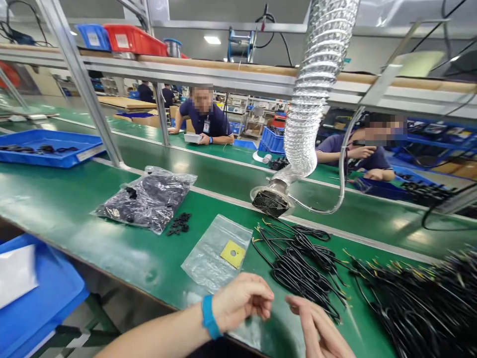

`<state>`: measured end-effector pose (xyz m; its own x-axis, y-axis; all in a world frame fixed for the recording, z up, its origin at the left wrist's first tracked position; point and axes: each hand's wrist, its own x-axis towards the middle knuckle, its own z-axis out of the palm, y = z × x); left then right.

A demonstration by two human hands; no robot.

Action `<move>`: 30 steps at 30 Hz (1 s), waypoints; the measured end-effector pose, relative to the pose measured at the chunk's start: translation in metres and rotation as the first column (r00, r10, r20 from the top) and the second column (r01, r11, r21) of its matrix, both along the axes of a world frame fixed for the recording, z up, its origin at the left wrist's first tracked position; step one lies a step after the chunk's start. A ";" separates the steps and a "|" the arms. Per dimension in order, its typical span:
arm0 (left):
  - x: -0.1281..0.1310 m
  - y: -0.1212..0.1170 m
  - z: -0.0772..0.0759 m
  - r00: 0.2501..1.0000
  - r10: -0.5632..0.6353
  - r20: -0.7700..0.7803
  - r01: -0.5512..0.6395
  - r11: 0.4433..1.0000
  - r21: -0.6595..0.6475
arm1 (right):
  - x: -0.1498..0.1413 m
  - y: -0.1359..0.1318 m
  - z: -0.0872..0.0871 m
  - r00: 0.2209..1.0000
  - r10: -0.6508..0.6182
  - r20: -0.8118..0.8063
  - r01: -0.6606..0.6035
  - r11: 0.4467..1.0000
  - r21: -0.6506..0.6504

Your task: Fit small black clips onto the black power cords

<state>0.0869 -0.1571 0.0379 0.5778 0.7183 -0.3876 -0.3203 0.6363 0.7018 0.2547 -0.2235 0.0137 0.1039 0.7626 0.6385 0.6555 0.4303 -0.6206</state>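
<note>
My left hand (244, 301), with a blue band (211, 317) on the wrist, hovers over the bench's front edge. Its fingers are loosely curled, and nothing shows in them. Opposite it is my right hand (316, 325), fingers partly stretched out and no object visible. The hands do not touch. Just beyond the left one lies a clear zip bag (208, 248) with a yellow square card (231, 254) that has a round hole. Behind my right hand are coiled black cables (298, 266) with stripped yellowish wire ends.
A large bag of black parts (143, 199) lies left, beside several small black pieces (180, 223). More cables (428, 298) are piled right. A fume extraction hood (272, 199) hangs low over the bench. Blue trays (48, 146) stand left; co-workers (204, 117) sit across.
</note>
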 end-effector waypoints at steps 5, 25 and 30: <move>-0.033 0.084 0.035 0.871 0.324 -0.368 -0.065 0.820 0.568 | 0.012 0.031 0.001 0.923 -0.192 0.333 0.152 0.978 0.143; -0.256 0.139 -0.001 -0.230 0.808 -0.543 0.503 0.576 0.644 | 0.097 0.081 -0.030 0.551 -0.186 0.813 0.030 0.979 0.204; -0.225 0.142 0.006 0.031 0.946 -0.322 0.198 0.310 0.930 | 0.094 0.071 -0.023 0.579 -0.168 0.798 0.055 0.984 0.167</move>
<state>-0.1378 -0.0151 0.0436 -0.2193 0.8052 0.5509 0.8036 -0.1712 0.5700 0.3485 -0.1524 -0.0093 -0.4173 0.6994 0.5803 0.9080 0.3464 0.2355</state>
